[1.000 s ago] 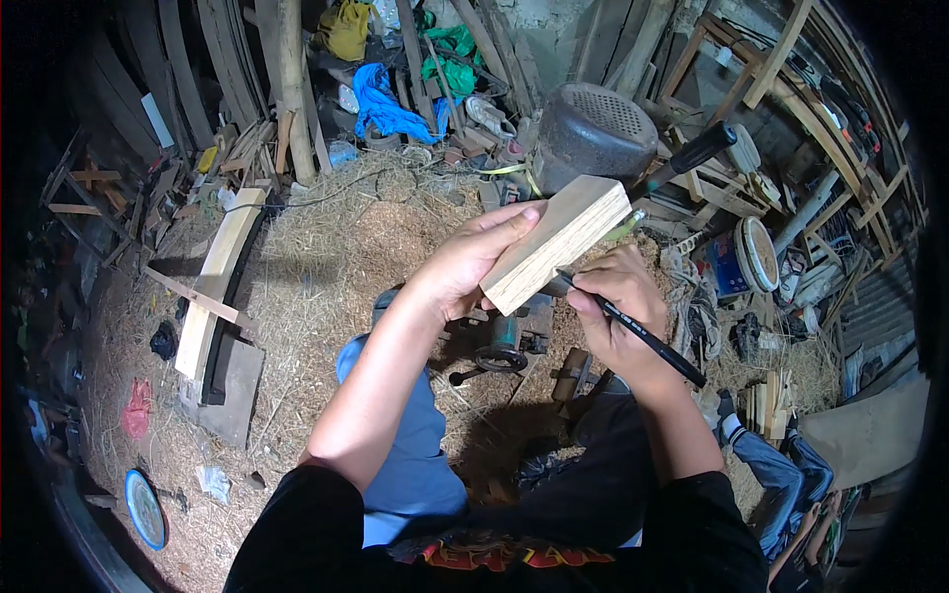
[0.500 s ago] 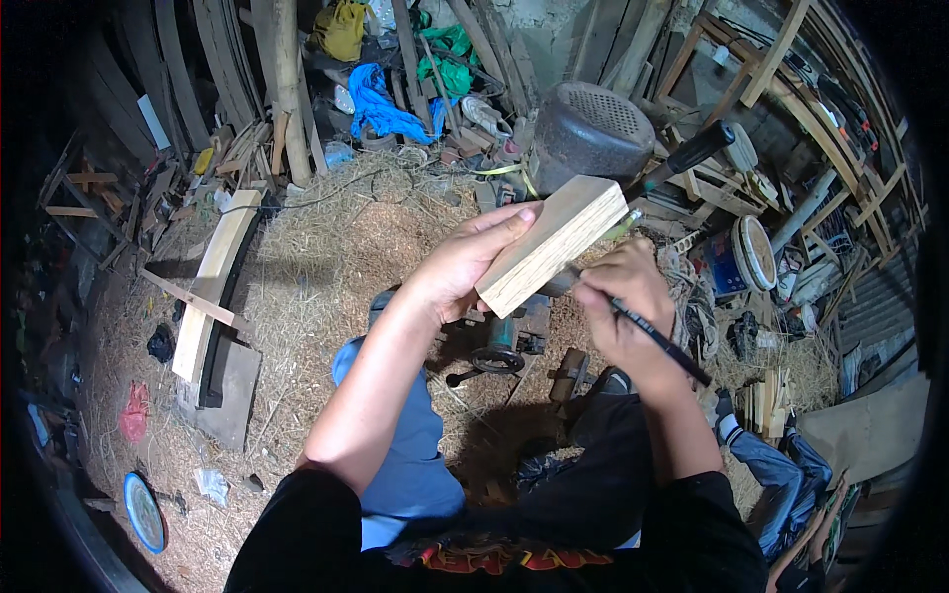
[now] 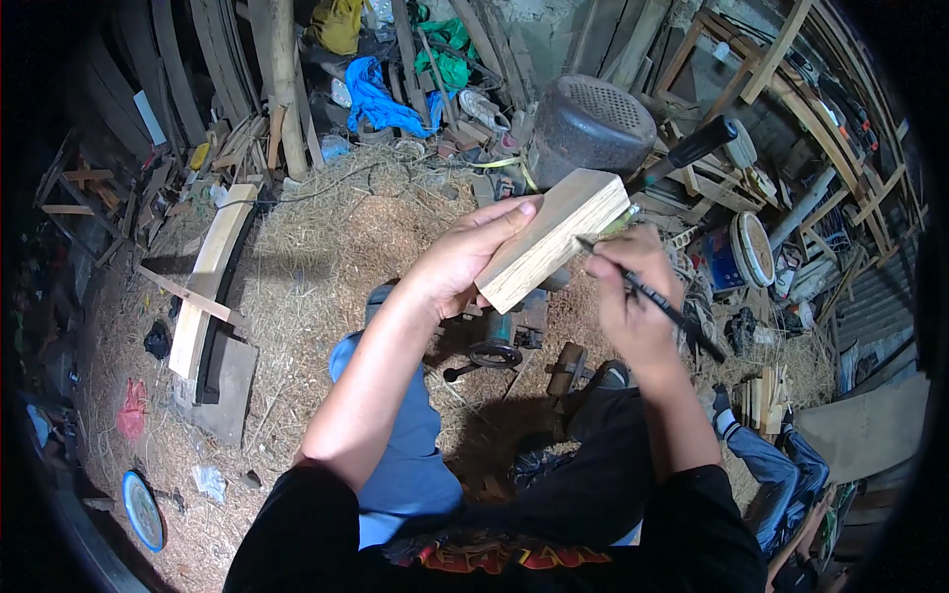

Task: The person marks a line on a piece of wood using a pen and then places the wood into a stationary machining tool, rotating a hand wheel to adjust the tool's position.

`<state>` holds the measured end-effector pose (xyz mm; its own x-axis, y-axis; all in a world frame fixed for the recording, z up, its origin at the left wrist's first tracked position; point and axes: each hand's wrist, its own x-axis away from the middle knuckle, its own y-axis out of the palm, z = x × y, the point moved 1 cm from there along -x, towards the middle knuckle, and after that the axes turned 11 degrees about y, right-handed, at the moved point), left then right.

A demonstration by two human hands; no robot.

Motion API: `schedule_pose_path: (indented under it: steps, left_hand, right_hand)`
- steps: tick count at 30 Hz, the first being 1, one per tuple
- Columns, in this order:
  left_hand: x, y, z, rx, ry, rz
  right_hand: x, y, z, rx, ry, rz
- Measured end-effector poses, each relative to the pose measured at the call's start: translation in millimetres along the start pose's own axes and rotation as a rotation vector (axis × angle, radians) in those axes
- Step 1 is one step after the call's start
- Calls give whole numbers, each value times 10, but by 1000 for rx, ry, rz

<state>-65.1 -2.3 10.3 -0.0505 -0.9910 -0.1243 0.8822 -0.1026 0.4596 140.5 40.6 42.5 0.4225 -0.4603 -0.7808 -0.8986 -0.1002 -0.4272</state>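
Observation:
My left hand point(image 3: 473, 255) is closed around a thick rectangular wooden block point(image 3: 554, 232) and holds it up at a slant, thumb along its upper face. The block's far end points up and to the right. My right hand point(image 3: 638, 296) grips a slim dark pencil point(image 3: 664, 304). Its dark tip is at the right-hand grainy side of the block; whether it touches the wood I cannot tell. Beneath the block, between my legs, there is a green metal device with a round wheel and a crank handle point(image 3: 494, 354).
Shavings cover the floor. A long board point(image 3: 215, 267) lies at left, a thin strip across it. Beyond the block stands a dark perforated drum point(image 3: 596, 124), with a black-handled tool point(image 3: 700, 143) beside it. A bucket point(image 3: 736, 252) and another person's legs point(image 3: 776, 469) are at right.
My right hand has shifted slightly right, and the pencil tip now shows against the block's side. The block has tilted a little in my left hand, which stays in place.

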Motion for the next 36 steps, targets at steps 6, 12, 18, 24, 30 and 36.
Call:
schedule_pose_path:
  steps: [6,12,18,24,30,36]
  left_hand:
    - [-2,-17,-50,8,25,36]
    - [1,-45,-42,-13,-8,43]
    - [-24,-38,-75,27,18,25]
    - [-49,-18,-86,33,9,-4]
    - [-35,-40,-84,48,2,-2]
    - [-27,-27,-126,15,60,42]
  right_hand:
    - [-2,27,-97,21,-110,-97]
    - [66,7,-137,-56,-145,-128]
    - [20,77,-201,-15,-179,-201]
    - [31,123,-207,-6,-204,-233]
    - [27,204,-280,-16,-234,-255]
    - [18,244,-295,-3,-237,-266]
